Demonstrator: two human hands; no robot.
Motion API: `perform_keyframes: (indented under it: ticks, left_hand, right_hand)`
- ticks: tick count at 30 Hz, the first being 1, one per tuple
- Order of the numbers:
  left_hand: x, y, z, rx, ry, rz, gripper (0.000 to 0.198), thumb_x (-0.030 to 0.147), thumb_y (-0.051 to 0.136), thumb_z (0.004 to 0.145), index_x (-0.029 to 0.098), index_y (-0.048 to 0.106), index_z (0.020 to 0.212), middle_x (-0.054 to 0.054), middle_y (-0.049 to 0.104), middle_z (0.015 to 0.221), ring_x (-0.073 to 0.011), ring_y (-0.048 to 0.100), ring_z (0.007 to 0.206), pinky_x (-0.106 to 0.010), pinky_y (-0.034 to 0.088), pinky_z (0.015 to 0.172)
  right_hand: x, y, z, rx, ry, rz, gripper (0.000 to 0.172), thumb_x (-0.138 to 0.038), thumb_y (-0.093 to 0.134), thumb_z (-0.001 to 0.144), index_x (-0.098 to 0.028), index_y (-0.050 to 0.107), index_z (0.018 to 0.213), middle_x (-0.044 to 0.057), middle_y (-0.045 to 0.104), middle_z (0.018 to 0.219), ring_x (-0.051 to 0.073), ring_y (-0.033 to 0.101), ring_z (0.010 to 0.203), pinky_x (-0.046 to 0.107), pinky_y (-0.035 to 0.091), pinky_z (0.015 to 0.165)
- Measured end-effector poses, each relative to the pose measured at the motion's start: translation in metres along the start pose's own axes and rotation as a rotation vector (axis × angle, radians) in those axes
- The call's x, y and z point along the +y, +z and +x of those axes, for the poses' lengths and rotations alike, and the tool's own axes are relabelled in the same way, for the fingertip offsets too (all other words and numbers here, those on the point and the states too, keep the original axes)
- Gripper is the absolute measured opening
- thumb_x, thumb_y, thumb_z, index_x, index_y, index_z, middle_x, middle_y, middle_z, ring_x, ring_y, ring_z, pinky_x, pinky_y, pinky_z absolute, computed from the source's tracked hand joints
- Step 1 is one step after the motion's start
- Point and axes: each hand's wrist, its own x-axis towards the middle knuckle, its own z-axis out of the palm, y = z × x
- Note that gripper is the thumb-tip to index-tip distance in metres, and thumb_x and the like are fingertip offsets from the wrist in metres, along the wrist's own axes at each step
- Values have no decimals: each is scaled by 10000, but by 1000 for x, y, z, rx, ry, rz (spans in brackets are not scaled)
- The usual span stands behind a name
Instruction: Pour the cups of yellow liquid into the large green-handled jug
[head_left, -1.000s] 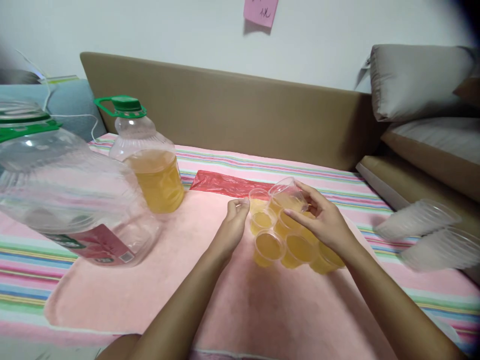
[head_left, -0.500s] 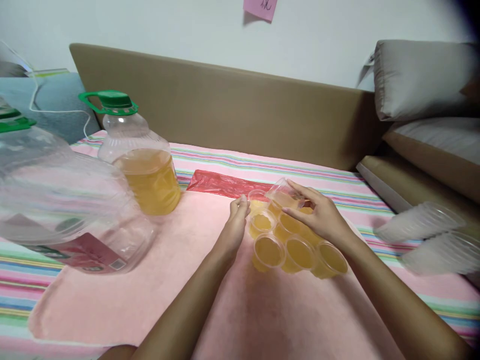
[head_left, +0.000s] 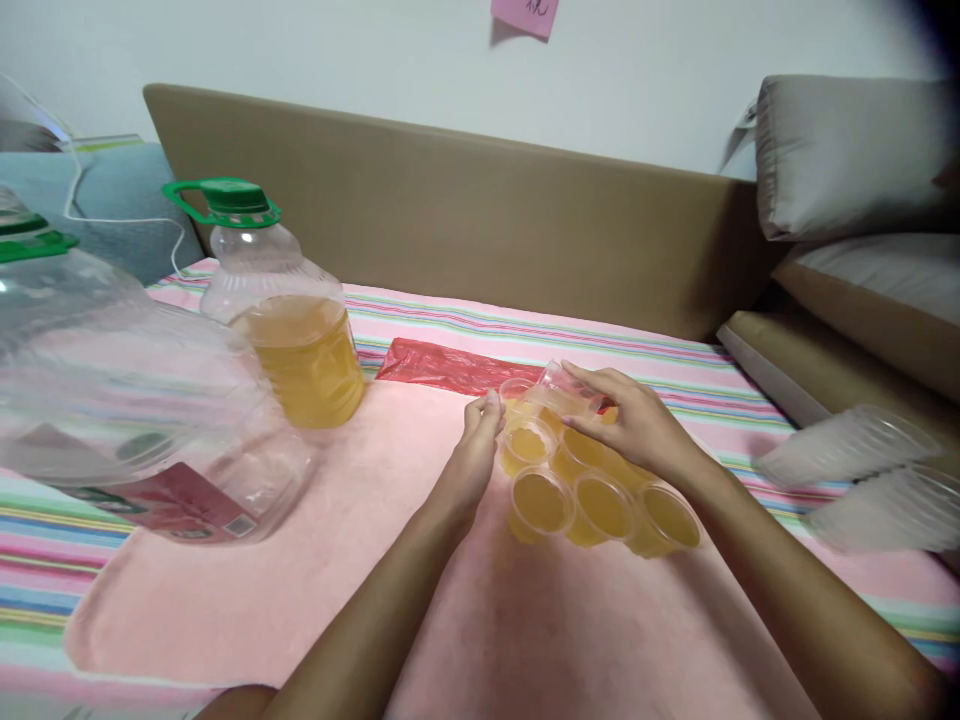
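Note:
My right hand [head_left: 626, 412] grips a clear plastic cup [head_left: 559, 382], tilted with its mouth to the left over a standing cup [head_left: 515, 390]. A little yellow liquid shows inside the tilted cup. Closed fingers of my left hand [head_left: 480, 425] rest at the left side of that standing cup and seem to hold it; the contact is partly hidden. Nearer to me stand several clear cups filled with yellow drink, among them a front left cup [head_left: 541, 503], a front middle cup [head_left: 603, 507] and a front right cup [head_left: 670, 518]. My right hand covers part of the back cups.
A big bottle [head_left: 300, 350] of yellow drink with a green cap stands left. Closer, a larger clear bottle [head_left: 150, 370] leans. Behind the cups lies a red plastic bag [head_left: 442, 368]. Stacked empty cups [head_left: 847, 445] lie right, beside cushions [head_left: 847, 160]. A pink mat [head_left: 300, 580] covers the striped sheet.
My right hand has tipped its cup further, lowering the mouth toward the left. My left hand stays at the standing cup. The view has shifted slightly.

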Motion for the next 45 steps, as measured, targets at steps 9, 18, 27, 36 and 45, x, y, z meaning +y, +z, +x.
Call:
perform_keyframes:
  ticks: [9,18,27,36,45]
  left_hand:
    - [0,-2,-1,3,0,-6,565,765,499,1070,302,537,1392,-127,583,1690,-273,480,1648,-447,355,1374]
    - [3,-1,-3,-9,-3,-34,573,718,555,1068,278,507,1432,-144,547,1720,-268,424,1683,-439,318,1391]
    - [11,0,-7,17,-29,-2,515,658,408,1145,267,491,1468,-147,504,1754,-242,424,1679,-396,330,1368]
    - [13,-1,-8,44,-4,11,499,647,426,1138,260,508,1441,-160,486,1766,-245,447,1659,-417,318,1373]
    - [6,0,-4,20,-6,25,527,701,449,1113,268,513,1406,-137,467,1783,-275,456,1655,-445,379,1352]
  right_hand:
    - [-12,-4,9,17,22,-8,552,-406,814,888,-242,699,1403,127,789,1319,320,768,1116,493,631,954]
    - [-16,-6,17,47,-21,-27,464,-407,832,887,-233,728,1304,122,791,1295,305,761,1055,513,632,954]
    - [-16,-3,26,53,-56,-17,559,-387,784,920,-200,730,1444,139,714,1256,256,729,940,501,660,897]
    - [-25,-9,38,149,-13,108,427,-424,880,821,-252,643,1132,109,780,1204,306,768,1031,536,661,929]
    - [-20,0,35,258,-41,172,543,-547,856,870,-251,722,1305,132,726,1267,276,766,1010,536,671,965]
